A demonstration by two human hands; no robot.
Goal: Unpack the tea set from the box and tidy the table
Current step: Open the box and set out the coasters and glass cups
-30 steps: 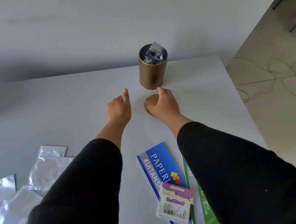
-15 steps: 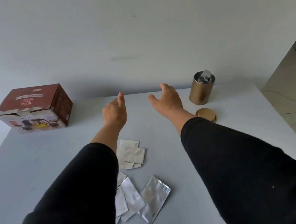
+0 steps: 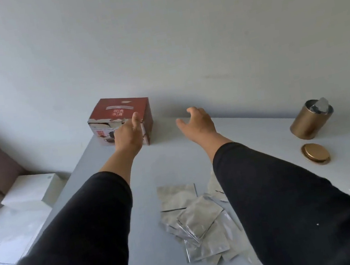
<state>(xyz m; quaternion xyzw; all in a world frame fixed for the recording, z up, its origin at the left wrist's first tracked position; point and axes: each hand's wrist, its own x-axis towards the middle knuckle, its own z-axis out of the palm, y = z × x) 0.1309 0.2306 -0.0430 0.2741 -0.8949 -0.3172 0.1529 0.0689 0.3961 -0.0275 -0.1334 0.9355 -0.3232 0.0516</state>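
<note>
Both arms in black sleeves are being stretched out over the grey table [image 3: 249, 127]. The left hand [image 3: 127, 135] is being held flat and open in front of the red tea set box [image 3: 121, 115], which is standing at the far left corner against the wall; contact cannot be told. The right hand [image 3: 198, 124] is being held open, fingers spread, empty, right of the box. Silver foil sachets [image 3: 194, 218] are lying between the forearms. A gold canister [image 3: 309, 120] and its lid [image 3: 315, 153] are sitting far right.

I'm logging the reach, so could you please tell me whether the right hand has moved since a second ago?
Yes. The right hand has left the round gold lid and moved leftward, towards the red cardboard box.
</note>
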